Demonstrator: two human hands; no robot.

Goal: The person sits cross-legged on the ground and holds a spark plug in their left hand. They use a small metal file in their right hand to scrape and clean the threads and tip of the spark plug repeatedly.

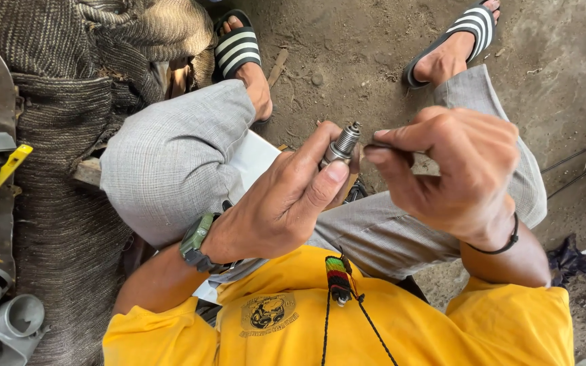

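left hand [283, 203] pinches spark plug [342, 144] upright.

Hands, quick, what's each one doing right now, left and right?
Left hand: closed on a spark plug, metal tip up.
Right hand: closed, pinching a thin dark tool at the plug; what kind of tool cannot be told.

My left hand [286, 203] raised mid-frame over lap, fingers curled, thumb [327, 177] pressed flat along forefinger, pinching upward. Left wrist bent, forearm coming up from lower left. My right hand [452, 169] just beside it, knuckles up, fingers folded tight, fingertips [378, 154] pointing left toward left thumb, nearly touching. Right forearm angled in from lower right. Knees bent apart, both feet planted on ground ahead.
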